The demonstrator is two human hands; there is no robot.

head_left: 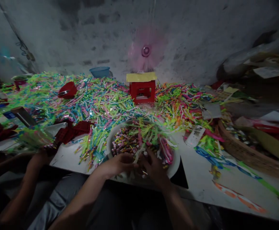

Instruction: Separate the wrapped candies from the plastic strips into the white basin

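A white round basin [176, 164] in front of me holds many short, thin sticks [125, 143] with pale ends, and light green strips [151, 134] lie over them. At the basin's near side, my left hand [123, 163] pinches a pale, soft strip [139, 153] between thumb and fingers. Just to its right, my right hand [153, 167] is bent down into the basin, its fingers curled close to the same strip. What those fingers hold is partly hidden. Pink wrapped pieces [166, 151] rest along the basin's right side.
Colourful strips [101, 102] are heaped across the table. Behind stand a red stool [142, 91] and a spinning pink fan [146, 51]. A red bowl [67, 90] sits on the heap. At left, another person's hand [40, 158] is beside a bundle. A white remote [195, 135] lies right.
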